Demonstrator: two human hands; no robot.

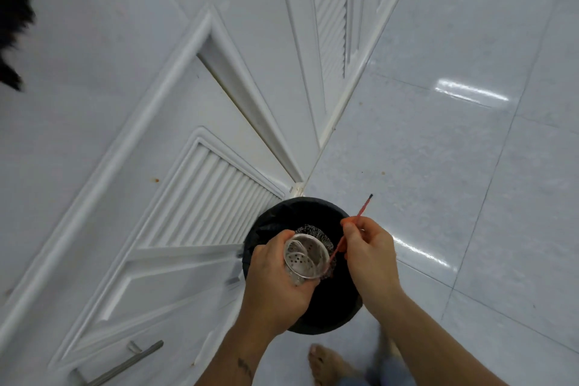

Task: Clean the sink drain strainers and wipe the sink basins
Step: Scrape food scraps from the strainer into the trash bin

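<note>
Lower centre: left hand (275,279) grips a metal strainer (302,258) over the black bin (300,213); right hand (366,247) pinches a red stick (351,230), picking debris. Judged early: basins unwiped.

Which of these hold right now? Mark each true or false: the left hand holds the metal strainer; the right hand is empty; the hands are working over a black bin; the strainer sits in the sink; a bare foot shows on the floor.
1. The left hand holds the metal strainer. True.
2. The right hand is empty. False: it pinches a thin red stick whose lower end reaches the strainer's rim.
3. The hands work over a black bin. True.
4. The strainer sits in the sink. False: it is held above the bin; no sink is in view.
5. A bare foot shows on the tiled floor. True.
</note>
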